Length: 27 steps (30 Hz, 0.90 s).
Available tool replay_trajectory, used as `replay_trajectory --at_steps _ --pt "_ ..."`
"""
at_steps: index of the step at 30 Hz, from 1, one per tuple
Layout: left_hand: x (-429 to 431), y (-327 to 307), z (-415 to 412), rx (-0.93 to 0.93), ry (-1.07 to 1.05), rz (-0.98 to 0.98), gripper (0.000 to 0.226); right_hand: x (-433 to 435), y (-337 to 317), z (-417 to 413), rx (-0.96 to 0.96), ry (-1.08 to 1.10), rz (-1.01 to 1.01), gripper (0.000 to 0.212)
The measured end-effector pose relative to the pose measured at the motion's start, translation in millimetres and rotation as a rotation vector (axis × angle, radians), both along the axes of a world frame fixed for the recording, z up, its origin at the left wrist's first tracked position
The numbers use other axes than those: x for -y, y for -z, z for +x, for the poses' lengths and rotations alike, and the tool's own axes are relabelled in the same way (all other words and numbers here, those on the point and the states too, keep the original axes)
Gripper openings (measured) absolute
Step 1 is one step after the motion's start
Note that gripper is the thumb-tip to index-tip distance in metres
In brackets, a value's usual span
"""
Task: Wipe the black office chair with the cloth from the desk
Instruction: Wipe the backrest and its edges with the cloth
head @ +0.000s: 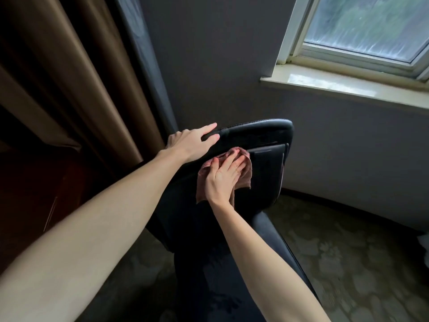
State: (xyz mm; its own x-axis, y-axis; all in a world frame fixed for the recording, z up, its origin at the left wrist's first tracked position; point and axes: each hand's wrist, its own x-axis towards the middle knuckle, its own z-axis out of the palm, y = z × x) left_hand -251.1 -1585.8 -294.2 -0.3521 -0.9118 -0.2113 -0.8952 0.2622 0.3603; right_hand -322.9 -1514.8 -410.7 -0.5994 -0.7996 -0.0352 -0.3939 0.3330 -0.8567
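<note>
The black office chair (262, 168) stands in the middle of the head view with its backrest turned toward me. My left hand (192, 141) grips the top left edge of the backrest, fingers wrapped over it. My right hand (224, 178) lies flat on a pink cloth (243, 177) and presses it against the upper back of the backrest, just below the top rim. The cloth hangs out below and to the right of my palm. The chair's seat and base are mostly hidden in shadow under my arms.
Brown curtains (76, 94) hang at the left beside dark wooden furniture (34, 194). A window (371, 26) with a pale sill (336, 86) sits at the upper right above a grey wall. Patterned carpet (348, 259) covers the floor to the right of the chair.
</note>
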Motion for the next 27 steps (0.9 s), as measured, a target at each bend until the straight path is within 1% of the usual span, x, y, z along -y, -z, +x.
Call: replay_trajectory --at_steps 2,7,9,10,12,14,15,17,19,20,22,24,27 --pt "0.4 6.4 -2.2 0.047 0.014 -0.023 0.051 5.6 1.2 -20.5 -0.028 0.028 0.004 0.066" --pt "5.8 9.8 -3.4 0.074 0.032 -0.028 0.049 27.4 1.2 -108.8 0.033 0.305 0.060 0.063" --pt "5.8 11.7 -5.2 0.080 0.036 -0.038 0.048 28.5 2.9 -111.5 0.017 0.334 0.058 0.062" --pt "6.0 12.6 -6.6 0.083 0.035 -0.046 0.048 27.8 5.3 -100.1 -0.011 0.321 0.053 0.062" --pt "8.7 13.1 -8.4 0.094 0.029 -0.064 0.047 22.5 9.1 -58.7 -0.058 0.226 0.042 0.064" --pt "11.0 13.7 -7.2 0.099 0.029 -0.075 0.046 15.0 11.4 -14.1 -0.080 0.121 0.016 0.073" --pt "10.8 14.5 -6.0 0.101 0.032 -0.078 0.047 11.7 11.7 -0.3 -0.066 0.089 0.008 0.076" --pt "10.3 15.3 -3.8 0.110 0.034 -0.087 0.047 10.3 13.3 3.4 -0.053 0.049 0.008 0.077" --pt "10.6 15.4 -2.6 0.117 0.034 -0.084 0.048 11.6 15.3 -13.7 -0.077 0.032 0.002 0.073" --pt "10.4 15.4 -2.8 0.119 0.035 -0.087 0.048 15.1 16.3 -28.5 -0.099 0.060 0.001 0.072" --pt "9.6 15.8 -2.7 0.119 0.034 -0.088 0.048 26.3 16.8 -69.7 -0.121 0.189 0.025 0.067" --pt "9.0 17.0 -2.1 0.119 0.028 -0.088 0.047 35.0 14.9 -114.3 -0.084 0.303 0.064 0.062" --pt "9.6 17.7 -3.9 0.111 0.024 -0.086 0.047 36.5 11.5 -144.9 0.020 0.337 0.041 0.059"
